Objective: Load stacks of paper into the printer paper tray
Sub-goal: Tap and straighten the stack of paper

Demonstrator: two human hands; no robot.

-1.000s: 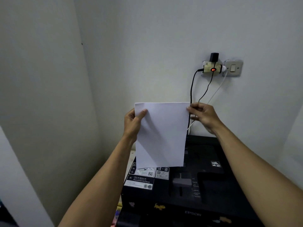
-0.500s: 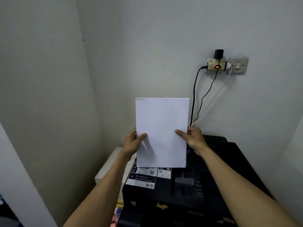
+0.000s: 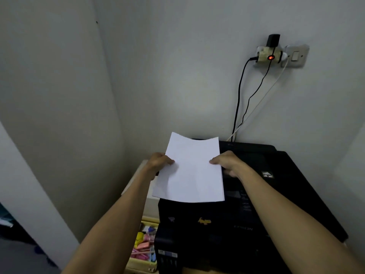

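A thin white stack of paper [image 3: 191, 171] lies tilted back over the top of the black printer [image 3: 256, 194], its far edge curling slightly near the printer's rear. My left hand [image 3: 160, 161] grips the paper's left edge. My right hand [image 3: 227, 162] grips its right edge, thumb on top. The paper hides the printer's rear feed area and the label under it. The printer stands in a corner against the wall.
Two black cables and a white one [image 3: 240, 107] hang from a wall socket adapter with a red light [image 3: 270, 56] down behind the printer. A light shelf [image 3: 138, 175] and a wooden tray of coloured small items [image 3: 143, 246] lie left of the printer.
The paper stood upright in front of the wall; it has come down and tipped back flat over the printer top. Both hands slid from its upper corners to its middle edges.
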